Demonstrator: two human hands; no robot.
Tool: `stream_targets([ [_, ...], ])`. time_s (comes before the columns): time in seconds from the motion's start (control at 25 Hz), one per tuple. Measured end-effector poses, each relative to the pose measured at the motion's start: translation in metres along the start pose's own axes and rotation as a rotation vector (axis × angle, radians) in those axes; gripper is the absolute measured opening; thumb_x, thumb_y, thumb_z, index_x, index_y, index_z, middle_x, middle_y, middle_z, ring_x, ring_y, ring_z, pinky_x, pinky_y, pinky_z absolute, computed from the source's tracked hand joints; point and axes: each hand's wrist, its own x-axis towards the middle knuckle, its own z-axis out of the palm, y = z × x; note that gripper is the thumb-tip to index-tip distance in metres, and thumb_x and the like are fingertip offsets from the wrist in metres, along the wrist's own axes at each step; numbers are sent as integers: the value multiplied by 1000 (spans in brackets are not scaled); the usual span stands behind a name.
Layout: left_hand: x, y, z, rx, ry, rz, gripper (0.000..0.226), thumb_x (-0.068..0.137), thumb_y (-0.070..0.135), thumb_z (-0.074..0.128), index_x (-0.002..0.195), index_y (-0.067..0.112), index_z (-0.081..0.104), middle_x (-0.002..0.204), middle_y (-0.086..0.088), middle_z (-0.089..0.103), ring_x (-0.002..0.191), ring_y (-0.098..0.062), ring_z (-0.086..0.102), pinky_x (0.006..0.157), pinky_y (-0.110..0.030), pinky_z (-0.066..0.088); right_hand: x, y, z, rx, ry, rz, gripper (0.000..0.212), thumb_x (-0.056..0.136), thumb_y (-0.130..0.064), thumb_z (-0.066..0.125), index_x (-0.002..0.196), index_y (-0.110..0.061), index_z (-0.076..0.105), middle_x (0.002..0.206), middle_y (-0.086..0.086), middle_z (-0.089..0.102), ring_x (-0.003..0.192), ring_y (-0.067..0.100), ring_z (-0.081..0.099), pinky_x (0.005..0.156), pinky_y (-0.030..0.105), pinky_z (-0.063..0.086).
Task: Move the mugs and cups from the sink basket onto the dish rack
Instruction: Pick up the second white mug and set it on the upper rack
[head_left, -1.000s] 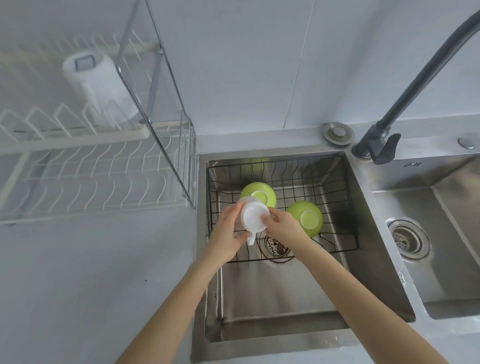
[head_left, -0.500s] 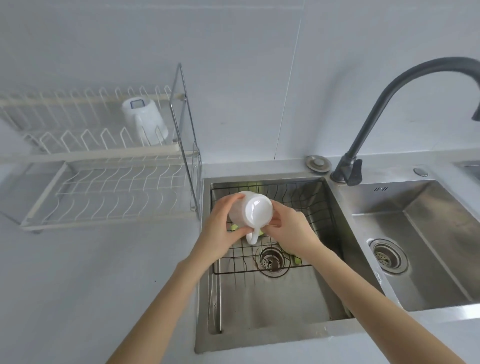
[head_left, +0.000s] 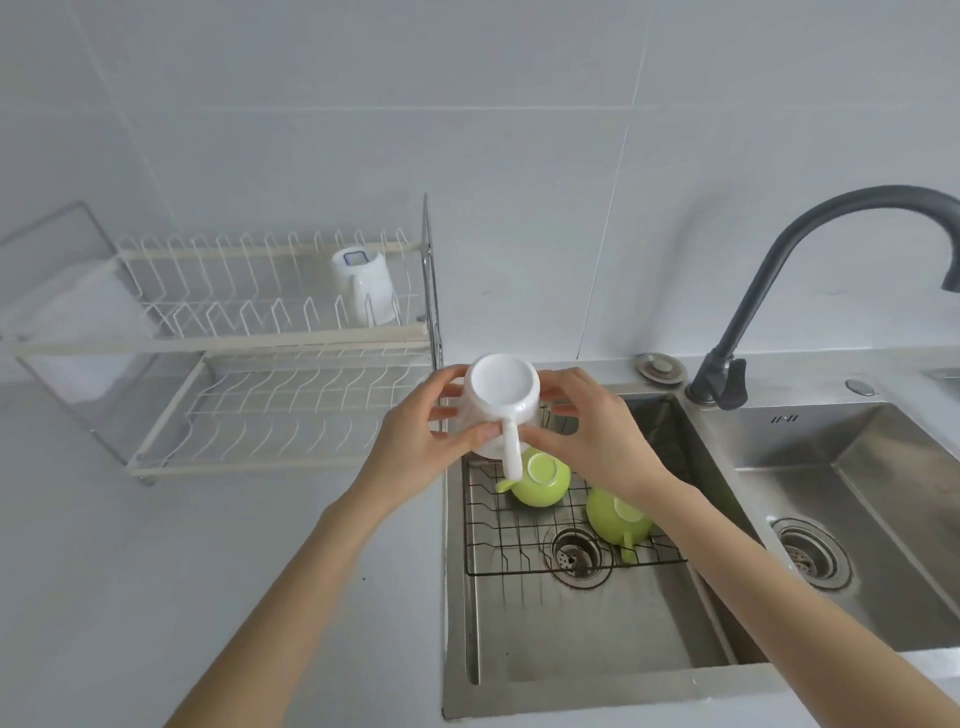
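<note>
A person's left hand (head_left: 415, 441) and right hand (head_left: 597, 441) clasp an upturned white mug (head_left: 498, 410) (base up, likely for draining) above the sink basket (head_left: 519, 530), right of the dish rack (head_left: 280, 343); two green cups (head_left: 540, 478) remain

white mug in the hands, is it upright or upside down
Upside down: the white mug shows its flat base toward the camera, handle pointing down, gripped between the left hand and right hand.
</note>
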Motion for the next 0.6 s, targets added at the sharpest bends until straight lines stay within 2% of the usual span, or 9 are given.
stream_targets([
  [0.08,-1,1,-20,30,8,18,51,72,22,73,114,34,46,102,18,53,89,6,54,68,-2,48,6,-16,6,18,4,-22,49,73,-19,76,116,-7,57,114,6,64,96,8,58,88,16,46],
  [0.16,-2,4,-39,51,15,29,57,72,24,73,124,25,48,99,21,53,89,2,56,69,-1,47,12,-31,12,20,6,-51,49,72,-19,77,114,-7,57,112,7,65,94,9,59,83,12,48],
  [0.28,-4,5,-72,68,29,44,56,72,26,73,123,25,49,94,26,54,86,2,59,68,-2,48,23,-55,22,26,0,-91,49,71,-19,78,115,-8,58,109,7,65,90,9,58,76,1,46],
  [0.36,-3,6,-93,77,40,60,54,73,27,72,122,25,49,95,22,56,86,2,60,69,-5,50,31,-71,28,59,-1,-110,48,73,-17,77,116,-9,59,110,7,66,90,9,59,78,0,46],
  [0.48,0,7,-125,118,66,98,55,73,27,72,122,23,48,105,6,59,93,-15,64,81,-21,53,44,-99,38,47,-8,-169,48,75,-17,75,119,-9,57,113,8,65,94,9,59,83,7,48],
  [0.6,11,13,-156,167,57,121,55,76,27,70,125,22,46,111,6,56,98,-17,62,80,-18,50,61,-125,46,49,5,-183,48,77,-18,73,120,-8,56,116,8,64,97,13,60,92,22,50],
])
